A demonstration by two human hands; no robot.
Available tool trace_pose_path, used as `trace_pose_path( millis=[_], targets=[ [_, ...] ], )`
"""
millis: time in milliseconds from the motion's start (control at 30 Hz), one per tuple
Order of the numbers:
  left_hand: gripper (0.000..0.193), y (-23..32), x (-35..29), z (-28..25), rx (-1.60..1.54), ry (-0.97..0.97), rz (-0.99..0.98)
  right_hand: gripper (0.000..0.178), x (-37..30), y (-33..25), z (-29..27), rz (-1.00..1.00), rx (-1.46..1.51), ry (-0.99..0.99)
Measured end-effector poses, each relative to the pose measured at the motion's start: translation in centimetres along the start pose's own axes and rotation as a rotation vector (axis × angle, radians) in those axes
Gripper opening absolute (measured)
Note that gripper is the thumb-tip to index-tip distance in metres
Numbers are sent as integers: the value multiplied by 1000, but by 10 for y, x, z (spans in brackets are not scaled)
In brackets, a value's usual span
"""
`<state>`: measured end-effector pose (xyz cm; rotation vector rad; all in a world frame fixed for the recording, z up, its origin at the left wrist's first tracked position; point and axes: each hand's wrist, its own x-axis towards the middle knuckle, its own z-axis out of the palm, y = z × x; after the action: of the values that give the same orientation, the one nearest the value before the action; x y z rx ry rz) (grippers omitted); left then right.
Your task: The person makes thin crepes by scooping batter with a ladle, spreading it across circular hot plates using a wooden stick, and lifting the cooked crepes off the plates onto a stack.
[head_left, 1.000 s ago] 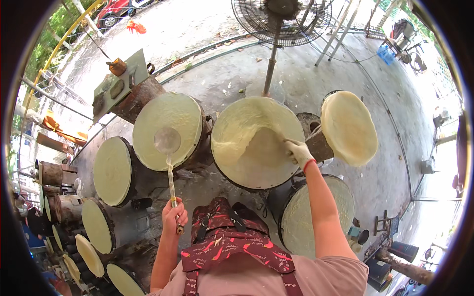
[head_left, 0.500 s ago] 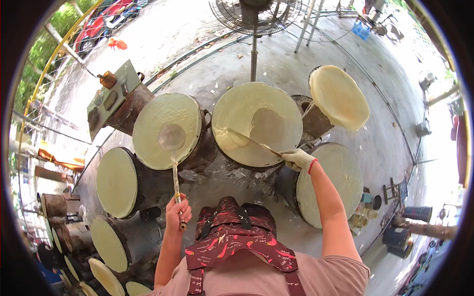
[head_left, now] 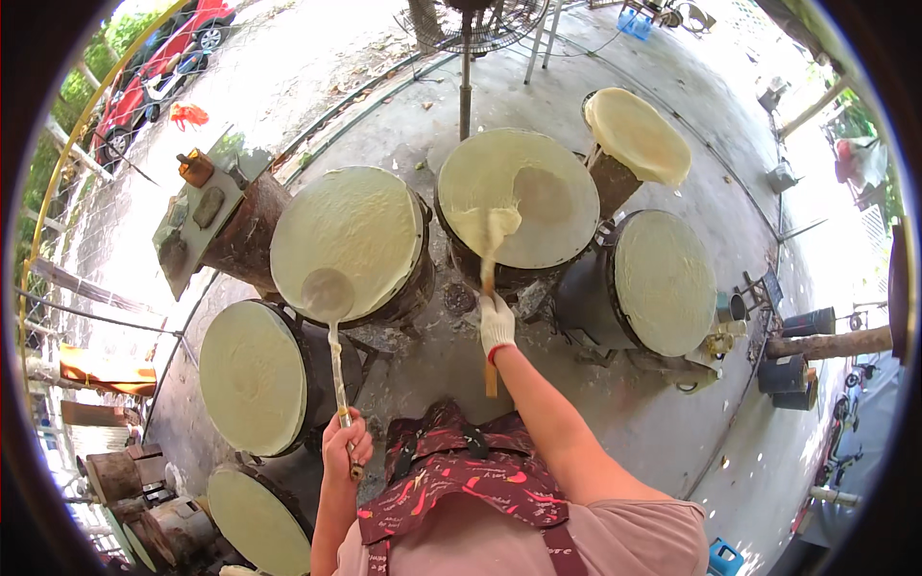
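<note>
Several drum stoves with round griddle tops stand around me. A bare, thumb-up left hand (head_left: 347,444) is closed around the handle of a long-handled ladle (head_left: 328,295). Its round head rests on the pale coating of the left-centre griddle (head_left: 355,230), near that griddle's near edge. My right hand (head_left: 497,323), in a white knit glove with a red cuff, grips a wooden-handled spatula (head_left: 488,269). The spatula's far end is over the centre griddle (head_left: 567,245), among bunched pale dough (head_left: 501,223), beside a bare grey patch. Its blade is blurred.
Coated griddles stand at right (head_left: 665,283), left (head_left: 252,377) and lower left (head_left: 257,518). A thin pale round sheet (head_left: 639,136) lies on a smaller drum at the far right. A standing fan (head_left: 466,96) is ahead. Stones sit on a board (head_left: 211,206) atop a drum.
My right hand has swung left and nearer with the spatula, which now points away from me. Dough is bunched at its end. The view has shifted; the ladle's head sits nearer the griddle's near edge.
</note>
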<state>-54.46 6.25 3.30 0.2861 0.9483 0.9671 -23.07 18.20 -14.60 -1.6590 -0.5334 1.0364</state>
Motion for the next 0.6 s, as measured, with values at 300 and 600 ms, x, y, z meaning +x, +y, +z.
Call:
trace_pose_path(
  millis=[300,600],
  targets=[
    [19,-3,-16,-48,-107,-15,-73,38,-22,-15,28,-59,-434,103],
    [26,-22,-17,-12,-64,-95,-140,38,-22,4,-42,-100,-393,53]
  ],
)
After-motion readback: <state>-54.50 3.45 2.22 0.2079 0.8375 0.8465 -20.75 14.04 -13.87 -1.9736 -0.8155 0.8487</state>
